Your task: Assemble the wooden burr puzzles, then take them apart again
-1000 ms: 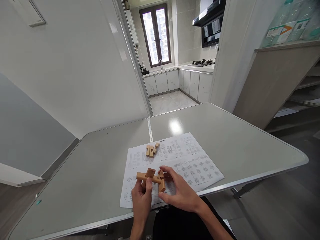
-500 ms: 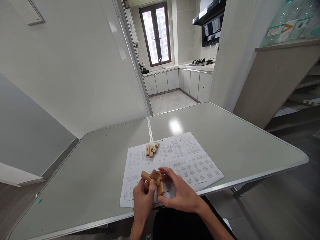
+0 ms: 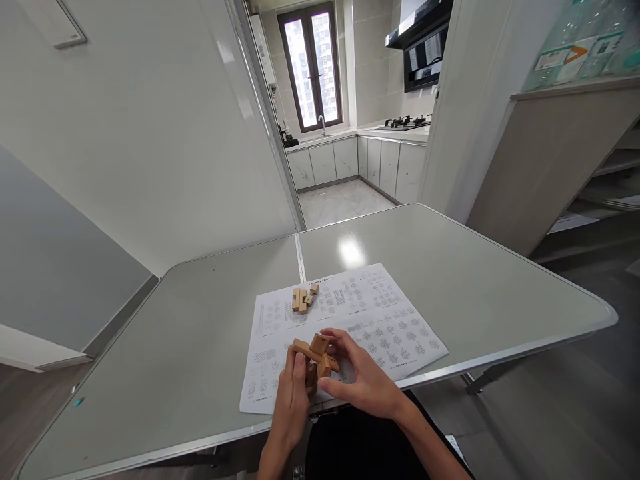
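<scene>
Between my two hands is a partly joined wooden burr puzzle point(image 3: 320, 353), several notched light-brown sticks crossing one another. My left hand point(image 3: 293, 390) grips it from the left, thumb along the near side. From the right, my right hand point(image 3: 363, 377) curls round it, with the fingers at the far side and the thumb at the lower edge. The palms hide part of the puzzle. Beyond it, several loose wooden puzzle pieces point(image 3: 303, 303) lie in a small group on a printed instruction sheet point(image 3: 400, 327) covered in line diagrams.
The sheet lies on a grey-green folding table point(image 3: 200, 347) with a metal rim and a centre seam point(image 3: 300, 257). A small teal bit point(image 3: 78, 402) sits near the left edge. Plastic bottles point(image 3: 575, 60) stand on a shelf unit at right. A kitchen lies behind.
The puzzle has been turned and shifted slightly right and up in my hands. My left fingers have straightened along its side. The loose pieces have stayed where they were.
</scene>
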